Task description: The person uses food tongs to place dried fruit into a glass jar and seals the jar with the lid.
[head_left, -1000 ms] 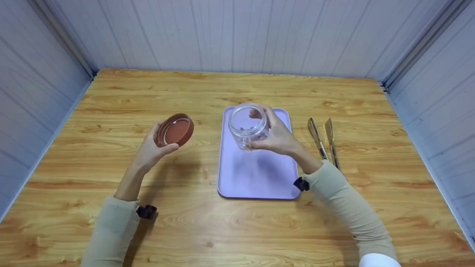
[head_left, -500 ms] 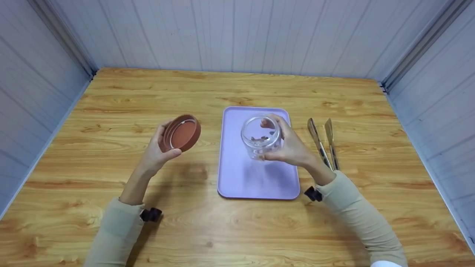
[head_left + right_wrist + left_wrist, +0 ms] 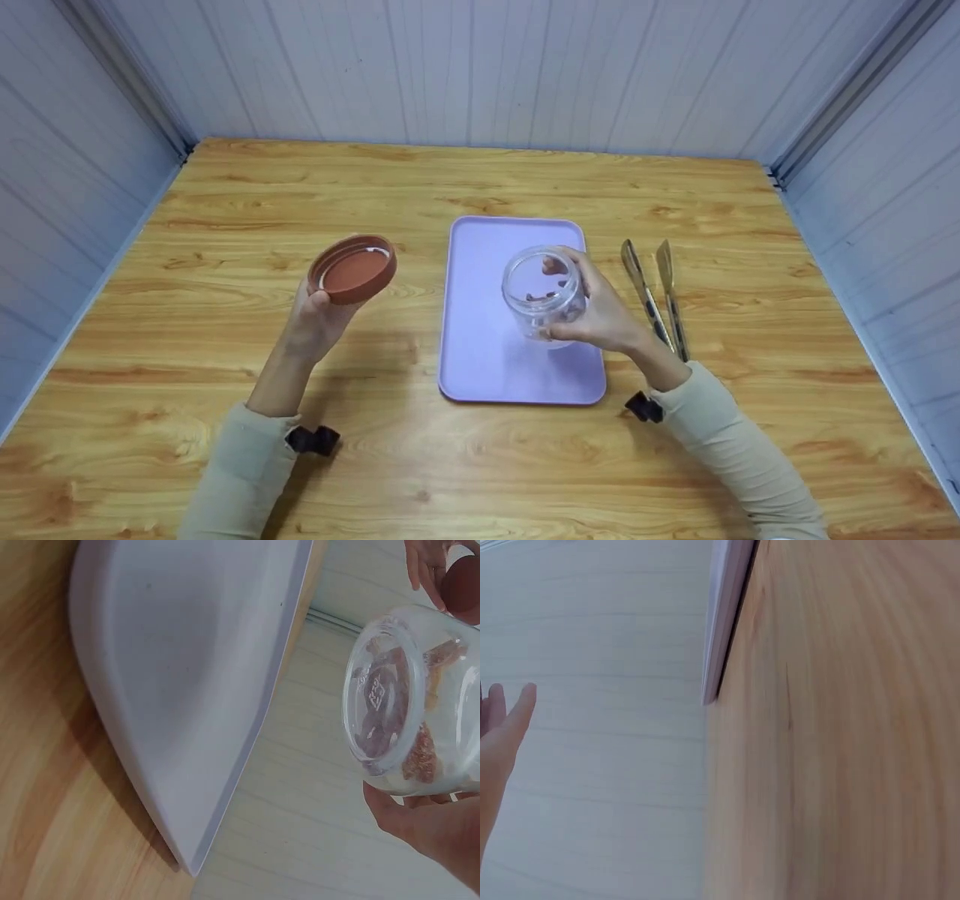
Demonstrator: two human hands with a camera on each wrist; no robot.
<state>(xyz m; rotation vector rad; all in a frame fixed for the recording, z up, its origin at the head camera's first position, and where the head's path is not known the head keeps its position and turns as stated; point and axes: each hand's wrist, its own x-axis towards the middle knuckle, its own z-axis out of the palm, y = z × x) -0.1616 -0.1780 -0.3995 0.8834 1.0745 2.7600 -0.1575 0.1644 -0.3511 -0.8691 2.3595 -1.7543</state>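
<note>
My left hand [image 3: 319,330] holds a round reddish-brown jar lid [image 3: 354,274] above the table, its hollow inner side facing up. In my right hand [image 3: 600,315] is a clear jar [image 3: 536,307], raised over the purple tray [image 3: 480,367] with its mouth uncovered and tilted toward me. Brown pieces lie inside the jar; through its base in the right wrist view the brown pieces [image 3: 424,754] show near the bottom, their kind unclear. Only part of the left hand [image 3: 499,735] enters the left wrist view, and the lid is out of that picture.
Metal tongs [image 3: 649,300], their two arms spread apart, lie on the wooden table [image 3: 765,315] right of the tray, partly behind the right forearm. Pale panel walls [image 3: 480,75] enclose the table at the back and on both sides.
The jar in my right hand has moved right and nearer to me over the tray. My left hand has shifted slightly and tipped the lid so its inside faces more upward.
</note>
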